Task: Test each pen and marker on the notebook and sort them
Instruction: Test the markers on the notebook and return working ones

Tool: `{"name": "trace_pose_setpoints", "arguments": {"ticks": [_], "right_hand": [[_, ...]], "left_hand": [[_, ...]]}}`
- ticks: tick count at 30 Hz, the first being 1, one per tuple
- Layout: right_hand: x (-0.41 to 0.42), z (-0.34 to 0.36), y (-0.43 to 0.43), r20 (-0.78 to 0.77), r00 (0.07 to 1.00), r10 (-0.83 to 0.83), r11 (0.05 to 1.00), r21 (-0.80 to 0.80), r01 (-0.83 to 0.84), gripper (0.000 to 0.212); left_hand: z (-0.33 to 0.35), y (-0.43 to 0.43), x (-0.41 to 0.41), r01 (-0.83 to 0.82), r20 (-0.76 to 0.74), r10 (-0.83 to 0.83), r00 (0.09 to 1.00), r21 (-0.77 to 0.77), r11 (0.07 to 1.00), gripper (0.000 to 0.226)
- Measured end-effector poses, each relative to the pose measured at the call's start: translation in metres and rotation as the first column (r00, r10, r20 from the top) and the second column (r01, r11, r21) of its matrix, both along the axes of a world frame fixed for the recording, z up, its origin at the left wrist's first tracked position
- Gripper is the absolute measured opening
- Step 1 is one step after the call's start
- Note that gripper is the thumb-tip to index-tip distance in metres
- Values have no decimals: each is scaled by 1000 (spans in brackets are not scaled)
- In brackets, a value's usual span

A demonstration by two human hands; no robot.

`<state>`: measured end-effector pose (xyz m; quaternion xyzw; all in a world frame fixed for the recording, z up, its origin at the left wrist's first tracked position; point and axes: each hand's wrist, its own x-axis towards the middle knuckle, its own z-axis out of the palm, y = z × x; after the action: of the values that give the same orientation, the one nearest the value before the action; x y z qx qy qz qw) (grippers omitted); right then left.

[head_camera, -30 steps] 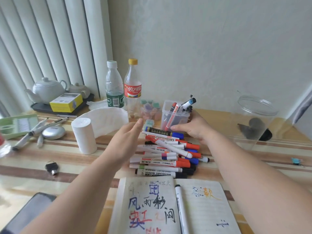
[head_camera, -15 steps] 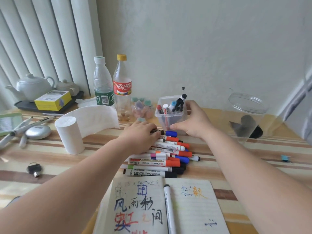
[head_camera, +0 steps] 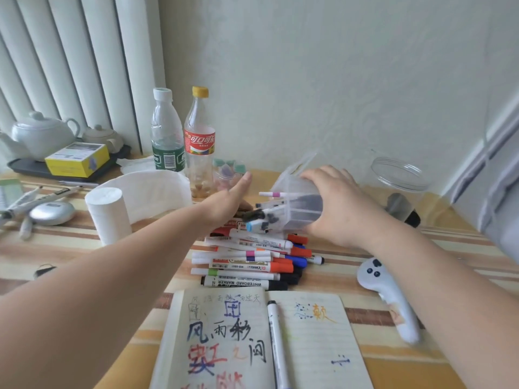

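Markers [head_camera: 269, 214] poke from the tipped clear box [head_camera: 299, 204] my right fingers [head_camera: 318, 175] grip above the marker pile [head_camera: 252, 261] on the counter [head_camera: 70, 248]; left fingers [head_camera: 243, 181] straight, empty.

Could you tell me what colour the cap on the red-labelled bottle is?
The cap is yellow; the head view shows it best.

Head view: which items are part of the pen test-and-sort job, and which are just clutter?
Job: notebook, loose marker lying on it, marker pile, clear tub of pens held tipped by the right hand, left hand open at its mouth.
Clutter: teapot, yellow box, water bottle, cola bottle, paper roll, silver case, clear jar, white handheld device.
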<state>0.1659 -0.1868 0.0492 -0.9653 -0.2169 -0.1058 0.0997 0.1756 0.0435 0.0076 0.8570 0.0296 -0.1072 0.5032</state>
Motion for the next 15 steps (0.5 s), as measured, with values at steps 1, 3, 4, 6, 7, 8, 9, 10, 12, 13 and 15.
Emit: {"name": "trace_pose_setpoints", "arguments": {"ticks": [1,3,4,6,7,8,9,10,12,13,15], "right_hand": [[-4,2,4,26,1000,17,999,-52,-16,85],[-9,6,12,73,996,52,992,-122,-43,85],[-11,8,16,91,993,69,987,-150,-55,85],[-15,13,24,117,988,106,976,-203,-81,85],[-17,15,26,127,984,127,968,-230,-96,85],[-18,16,29,135,979,151,959,-261,-112,85],[-20,18,30,147,973,179,947,-294,-130,85],[-21,19,31,160,966,205,935,-323,-145,85],[-23,21,31,185,953,241,920,-357,-164,84],[-23,21,29,195,947,254,917,-361,-172,83],[-24,19,24,193,945,264,919,-348,-186,82]], "left_hand": [[1,1,1,9,-18,-9,1000,-14,1000,93],[-1,5,8,43,-60,-45,997,-36,998,97],[-2,7,10,63,-72,-66,995,-44,997,96],[-8,9,12,92,-75,-98,992,-89,992,97],[-11,10,13,91,-62,-98,993,-111,990,101],[-13,10,13,81,-42,-86,995,-113,990,103],[-16,9,13,59,-17,-61,998,-111,992,101],[-17,8,13,22,16,-20,1000,-107,994,93],[-21,7,12,-61,114,73,991,-105,993,69],[-24,9,14,-85,153,106,983,-140,987,59],[-23,10,10,-110,160,149,976,-227,968,48]]}}
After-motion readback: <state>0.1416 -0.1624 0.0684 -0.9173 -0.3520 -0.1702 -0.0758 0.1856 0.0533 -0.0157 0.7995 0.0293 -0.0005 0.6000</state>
